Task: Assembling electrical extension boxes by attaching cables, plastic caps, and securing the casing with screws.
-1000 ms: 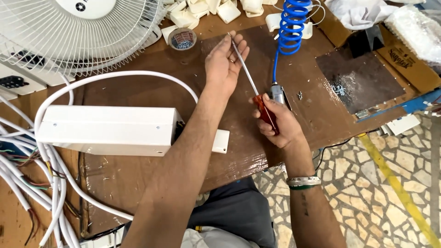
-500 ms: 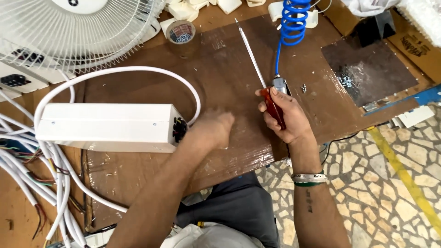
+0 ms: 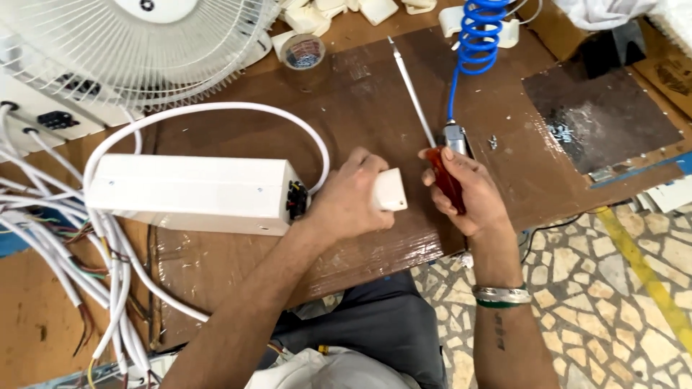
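**Left hand came back with the white cover piece**

Back from the far side of the table came the left hand (image 3: 353, 198), which a second earlier had reached up toward the screwdriver's tip. Now it sat just right of the long white box (image 3: 191, 193), fingers closed around a small white cover piece (image 3: 389, 189), held close beside the box's dark connector end (image 3: 295, 199).

Across from it, the right hand (image 3: 465, 191) was fisted on the red handle of the screwdriver (image 3: 425, 122), shaft angled up and away over the brown tabletop (image 3: 360, 94), much as before. A blue coiled hose (image 3: 472, 43) hung down just behind that hand. A roll of tape (image 3: 306, 52) lay near the white fan guard (image 3: 130, 43), and a white cable (image 3: 216, 112) looped over the box.
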